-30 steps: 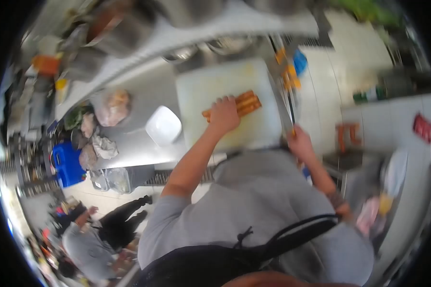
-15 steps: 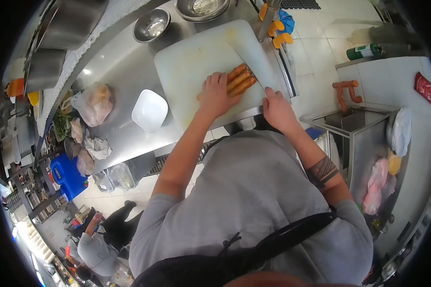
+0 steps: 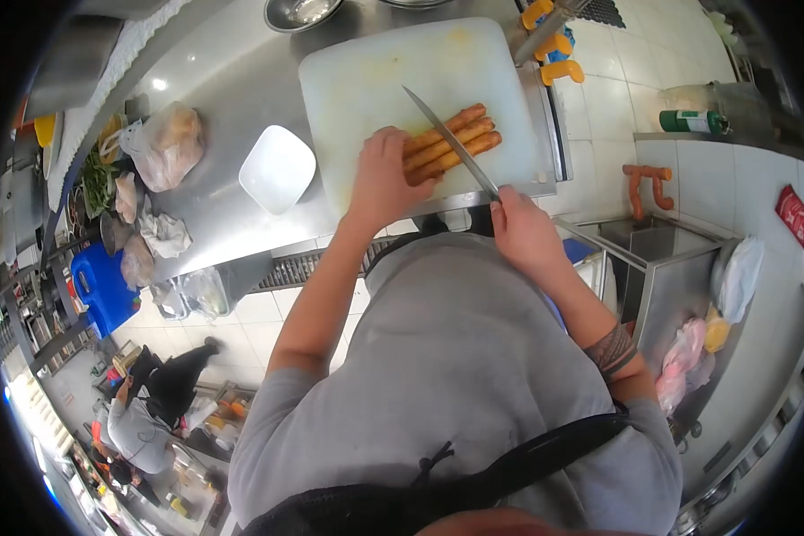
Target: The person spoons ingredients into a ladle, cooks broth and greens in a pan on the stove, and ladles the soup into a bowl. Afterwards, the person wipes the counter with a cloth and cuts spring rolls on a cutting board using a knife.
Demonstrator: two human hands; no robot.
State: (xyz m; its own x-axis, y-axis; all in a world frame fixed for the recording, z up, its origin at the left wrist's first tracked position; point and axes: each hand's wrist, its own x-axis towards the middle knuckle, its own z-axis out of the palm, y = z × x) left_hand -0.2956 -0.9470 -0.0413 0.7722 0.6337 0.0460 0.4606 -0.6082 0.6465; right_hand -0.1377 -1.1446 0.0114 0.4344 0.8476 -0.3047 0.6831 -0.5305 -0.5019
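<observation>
Three long golden-brown fried rolls (image 3: pixel 473 141) lie side by side on a white cutting board (image 3: pixel 357 76). My left hand (image 3: pixel 387 179) is wrapped round their left ends and holds them together. With its handle in my right hand (image 3: pixel 523 225), a long knife (image 3: pixel 451 138) lies across the rolls, its tip pointing up and left over the board. Whether the blade has cut into them cannot be told. Left of the board, a white square bowl (image 3: pixel 278 170) stands on the steel counter (image 3: pixel 228 103).
A metal bowl (image 3: pixel 302 11) sits beyond the board. Bagged food (image 3: pixel 170 147) and a crumpled cloth (image 3: pixel 163 235) lie at the left of the counter. Orange-handled tools (image 3: pixel 558 58) hang by the board's right corner. Another person (image 3: pixel 143 436) stands far off at lower left.
The knife has come from beside the board to across the rolls, carried by my right hand. My left hand keeps hold of the rolls. The camera view has shifted.
</observation>
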